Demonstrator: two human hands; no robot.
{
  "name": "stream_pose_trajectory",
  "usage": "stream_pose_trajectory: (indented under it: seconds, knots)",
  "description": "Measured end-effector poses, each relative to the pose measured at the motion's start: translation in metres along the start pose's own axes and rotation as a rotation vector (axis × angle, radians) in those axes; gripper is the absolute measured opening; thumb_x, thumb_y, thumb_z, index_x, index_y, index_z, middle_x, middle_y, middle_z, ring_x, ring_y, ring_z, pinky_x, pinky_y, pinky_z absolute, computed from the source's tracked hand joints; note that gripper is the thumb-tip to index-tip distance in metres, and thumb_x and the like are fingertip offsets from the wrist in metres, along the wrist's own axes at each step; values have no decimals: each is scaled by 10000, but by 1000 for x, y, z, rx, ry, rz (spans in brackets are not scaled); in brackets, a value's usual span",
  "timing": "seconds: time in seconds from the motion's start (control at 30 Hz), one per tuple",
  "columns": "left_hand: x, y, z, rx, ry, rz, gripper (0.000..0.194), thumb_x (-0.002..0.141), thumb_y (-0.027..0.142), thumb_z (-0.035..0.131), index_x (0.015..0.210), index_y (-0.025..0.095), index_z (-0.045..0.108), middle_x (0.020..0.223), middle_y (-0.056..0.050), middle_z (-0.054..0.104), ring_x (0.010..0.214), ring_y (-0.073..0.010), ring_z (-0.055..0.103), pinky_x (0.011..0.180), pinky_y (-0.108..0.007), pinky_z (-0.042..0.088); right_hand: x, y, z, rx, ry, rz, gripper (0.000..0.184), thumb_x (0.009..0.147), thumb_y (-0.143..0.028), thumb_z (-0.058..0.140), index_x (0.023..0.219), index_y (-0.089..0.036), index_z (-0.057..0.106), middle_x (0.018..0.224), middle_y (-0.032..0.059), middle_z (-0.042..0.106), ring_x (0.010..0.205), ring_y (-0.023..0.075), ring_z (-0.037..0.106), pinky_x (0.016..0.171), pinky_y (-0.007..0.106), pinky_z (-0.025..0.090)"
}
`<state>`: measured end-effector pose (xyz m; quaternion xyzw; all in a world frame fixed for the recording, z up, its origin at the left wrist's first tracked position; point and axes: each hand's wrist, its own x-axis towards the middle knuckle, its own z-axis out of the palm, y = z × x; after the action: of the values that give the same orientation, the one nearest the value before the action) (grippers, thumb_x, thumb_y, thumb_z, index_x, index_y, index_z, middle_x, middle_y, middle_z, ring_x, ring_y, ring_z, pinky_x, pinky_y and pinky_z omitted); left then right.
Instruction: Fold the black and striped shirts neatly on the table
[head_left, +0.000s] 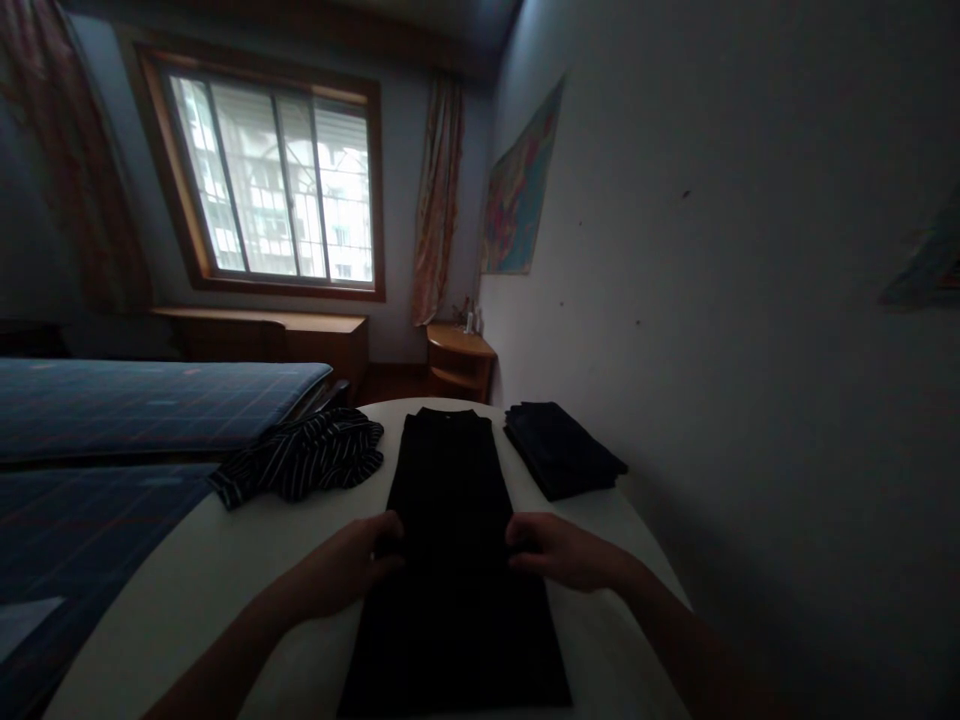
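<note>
A black shirt (450, 500) lies lengthwise on the white round table (300, 560), folded into a long narrow strip with its collar at the far end. My left hand (360, 560) pinches its left edge about midway along. On the opposite edge, at the same height, my right hand (559, 550) is closed on the cloth too. The fabric is so dark that its fold lines hardly show. Its near end reaches the bottom of the view.
A crumpled black-and-white striped garment (315, 455) lies at the table's left rim. Folded dark clothes (562, 450) sit at the right, near the wall (750, 400). Blue plaid mattresses (150, 410) stand left; a corner shelf (461, 345) and window (277, 190) are behind.
</note>
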<state>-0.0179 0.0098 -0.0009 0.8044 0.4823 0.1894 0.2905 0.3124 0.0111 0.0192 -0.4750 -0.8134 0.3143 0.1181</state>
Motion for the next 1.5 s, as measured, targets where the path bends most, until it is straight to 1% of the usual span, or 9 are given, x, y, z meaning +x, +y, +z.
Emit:
stream_pose_trajectory:
  seconds: [0.3,0.5,0.67,0.83,0.97,1.07,1.2,1.33,1.5]
  knots:
    - [80,-18,-34,-362,417,38,330,776,435,611,998,192,615,889,-31,719,857,-229,684,763,-330,526,61,2,-43,91,463,-191,228,902,-263,533,1069,-184,667,1052,61,691,987,196,626,908,348,462]
    - [111,-48,0,-350,485,-98,385,837,315,549,1189,158,543,981,-93,737,871,-232,713,758,-341,564,109,35,-20,2,538,-100,402,864,-140,531,1266,-156,548,1281,112,604,1178,198,565,1034,379,416]
    - [96,-59,25,-313,464,-132,586,857,267,520,1405,130,364,1312,-186,610,925,-217,720,811,-360,578,95,36,15,-206,461,-71,440,841,-160,626,1276,-130,568,1437,172,476,1346,251,431,1137,423,306]
    - [54,-31,17,-55,445,69,414,825,331,618,1210,184,582,1489,-142,448,1368,-299,427,1139,-494,339,46,-9,30,-308,344,-266,366,855,-428,676,1161,-229,652,1406,94,527,1353,267,401,1144,465,274]
    - [10,0,17,256,101,391,371,815,307,654,1180,257,606,1379,-75,569,1278,-276,508,1077,-465,416,12,-28,46,-320,122,-330,656,771,-449,745,1352,-235,527,1423,95,515,1301,267,454,1084,423,373]
    - [-7,6,23,404,-60,460,469,779,268,688,1237,264,590,1311,-65,628,1231,-293,552,1029,-467,463,3,-24,60,-437,129,-276,608,824,-302,677,1396,-231,482,1368,90,556,1244,261,499,1051,413,403]
    - [-8,-12,30,535,-64,429,399,878,110,511,1246,234,604,1315,-96,644,1238,-299,579,989,-482,500,5,-11,68,-648,171,-258,468,883,-176,577,1347,-207,522,1192,96,641,1060,249,594,890,376,487]
    - [-9,-29,31,508,-53,443,445,912,45,409,1262,243,599,1317,-102,647,1202,-271,621,959,-450,530,5,-8,64,-813,106,-304,233,923,-126,506,1114,-166,633,999,92,673,891,228,630,715,318,490]
    - [-36,-7,31,463,-115,450,346,916,97,436,1148,252,640,1142,-80,729,1020,-237,703,871,-370,561,-22,-26,57,-711,6,-333,231,905,-125,525,1084,-192,653,982,61,700,845,185,654,689,262,467]
